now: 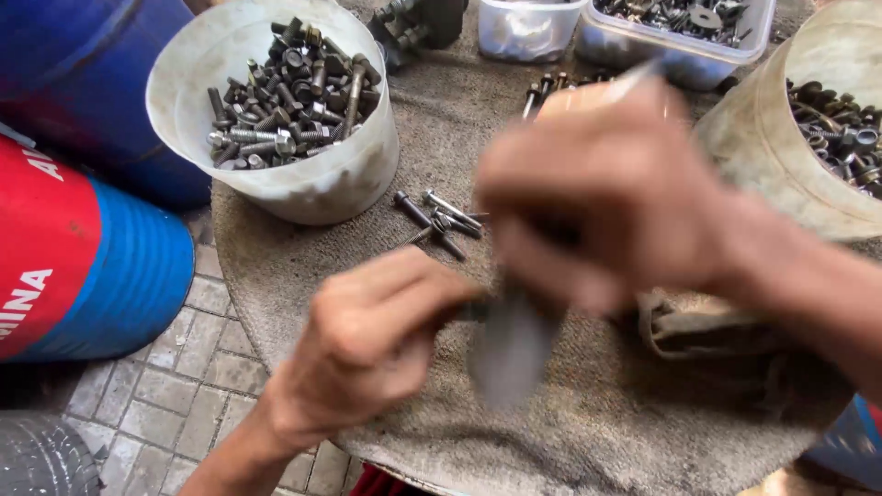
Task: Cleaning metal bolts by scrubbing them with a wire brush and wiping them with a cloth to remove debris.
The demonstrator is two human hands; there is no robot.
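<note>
My left hand (367,340) is closed around a small dark metal part, likely a bolt (475,311), whose end shows between the hands. My right hand (606,197) is blurred by motion and grips a grey tool (510,354) that smears downward below it; a thin pale handle tip (634,81) sticks up behind the knuckles. Both hands meet over a round work surface covered in grey cloth (303,266). A few loose bolts (439,223) lie on the cloth just beyond the hands.
A white bucket (285,184) full of bolts stands at the back left, a beige bucket (781,156) of nuts at the right. Clear plastic tubs (643,46) line the back. A red and blue drum (83,257) lies left; paving stones (184,386) show below.
</note>
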